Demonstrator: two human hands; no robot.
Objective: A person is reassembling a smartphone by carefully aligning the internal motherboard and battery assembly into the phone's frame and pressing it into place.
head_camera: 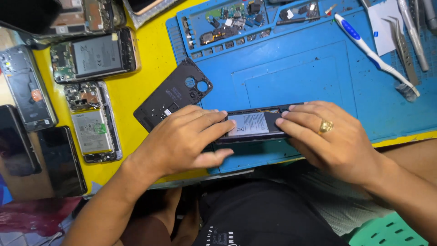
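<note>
At the near edge of the blue mat point(318, 82), an opened phone point(255, 125) lies flat, pinned at its ends by the left hand point(182, 139) and right hand point(327, 136), fingers pressing, not clenched. It looks light, rigid, fragile inside (battery exposed); grip the frame edges. A matte black back cover point(170, 98) lies just left.

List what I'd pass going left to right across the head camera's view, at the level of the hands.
Dark phones → opened phone with pale battery → black back cover → left hand → opened phone being held → right hand, on the blue mat.
</note>
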